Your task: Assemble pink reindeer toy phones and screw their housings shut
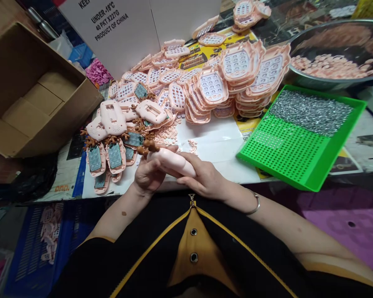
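Observation:
A pale pink plastic toy phone (173, 162) with brown antlers at one end is held between both hands above the front edge of the table. My left hand (149, 171) grips the antlered end, and my right hand (205, 176) wraps round the other end. To the left lie pink shell halves with green circuit boards (114, 155) and antlers. Closed-looking pink backs (112, 118) rest on top of them. Small pink button pieces (166, 135) are scattered on the white sheet just beyond my hands.
Stacked pink front shells (213, 86) stand across the back. At right sits a green perforated tray (294, 159) with many small metal screws, and behind it a steel bowl (335, 82) of pink pieces. An open cardboard box (43, 95) is at left; a blue crate (34, 252) stands below.

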Available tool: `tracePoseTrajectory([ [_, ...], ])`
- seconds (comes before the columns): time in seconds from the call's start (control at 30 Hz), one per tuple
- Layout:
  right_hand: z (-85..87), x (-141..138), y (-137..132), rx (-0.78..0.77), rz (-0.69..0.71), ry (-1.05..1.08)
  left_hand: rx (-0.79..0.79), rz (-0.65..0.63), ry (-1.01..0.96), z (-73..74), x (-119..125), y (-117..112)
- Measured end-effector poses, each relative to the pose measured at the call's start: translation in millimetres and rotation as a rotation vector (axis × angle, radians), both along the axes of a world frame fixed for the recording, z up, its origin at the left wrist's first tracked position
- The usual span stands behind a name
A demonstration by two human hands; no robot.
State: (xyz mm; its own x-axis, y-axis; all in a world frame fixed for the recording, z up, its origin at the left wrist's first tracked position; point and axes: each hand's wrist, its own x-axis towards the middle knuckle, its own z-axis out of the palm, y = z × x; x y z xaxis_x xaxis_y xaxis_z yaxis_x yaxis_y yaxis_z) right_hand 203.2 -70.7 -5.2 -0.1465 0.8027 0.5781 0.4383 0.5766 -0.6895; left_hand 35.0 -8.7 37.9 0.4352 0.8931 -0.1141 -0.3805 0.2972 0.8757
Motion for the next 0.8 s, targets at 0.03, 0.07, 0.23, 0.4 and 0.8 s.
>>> tracePoseTrajectory([
  [0.03,-1.4,0.0,-0.9,0.02,-0.021,-0.039,0.023,-0.002,-0.016,-1.2,-1.3,1.1],
  [0.07,-2.9,0.0,-1.6,0.045,-0.041,-0.08,0.042,-0.003,-0.021,-1.6,-2.0,1.9],
  [0.23,-11.8,-3.0,-0.2,0.136,-0.13,-0.054,0.1,-0.018,0.039,6.2,8.1,-0.1],
  [0.4,-24.2,-5.5,3.9,-0.143,-0.108,0.193,0.211,0.067,0.155,-1.1,18.6,-3.5],
  [0.8,-5.4,22.7,6.3,-0.41,0.014,0.581,0.894,-0.269,0.704,2.8,6.3,-1.6],
])
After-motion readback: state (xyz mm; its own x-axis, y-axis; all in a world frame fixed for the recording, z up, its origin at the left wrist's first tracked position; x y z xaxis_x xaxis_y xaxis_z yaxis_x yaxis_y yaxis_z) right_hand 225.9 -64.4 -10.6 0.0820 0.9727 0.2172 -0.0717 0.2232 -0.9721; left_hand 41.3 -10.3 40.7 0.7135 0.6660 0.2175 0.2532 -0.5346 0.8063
